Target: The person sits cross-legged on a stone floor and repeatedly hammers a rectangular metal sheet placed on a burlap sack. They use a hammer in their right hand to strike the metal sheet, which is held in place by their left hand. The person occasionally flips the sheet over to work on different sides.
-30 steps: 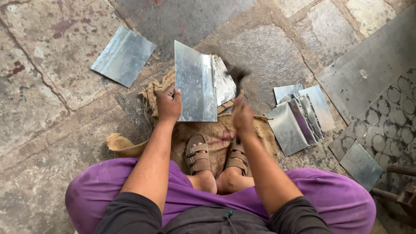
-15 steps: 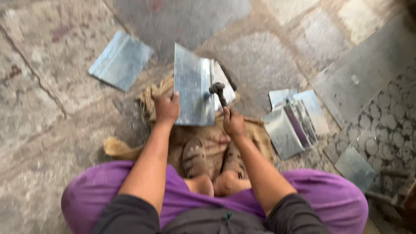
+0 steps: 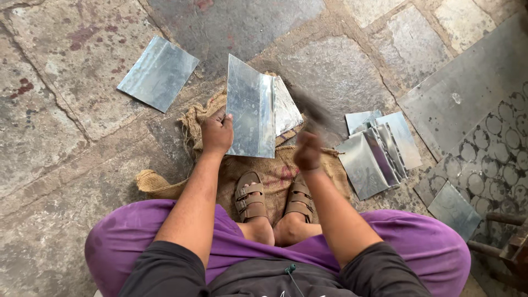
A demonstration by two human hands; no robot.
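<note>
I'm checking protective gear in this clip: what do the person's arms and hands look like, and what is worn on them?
Both arms are bare from short dark grey sleeves down. The left hand and right hand wear no gloves; no rings, watch or bands are visible. The right hand is motion-blurred.

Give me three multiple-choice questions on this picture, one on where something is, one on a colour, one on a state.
1. Where does the lone metal sheet lie?
A. on the stone floor, apart to the left of the burlap sack
B. on the person's lap
C. on the stack at the right

2. What colour are the trousers?
A. green
B. purple
C. white

3. How is the bent sheet held?
A. lying flat, untouched
B. rolled into a tube
C. stood on edge, gripped by the left hand

Answers: 1 A, it lies alone on the stones; 2 B, both knees show purple; 3 C, the fingers grip its lower left edge.
</note>
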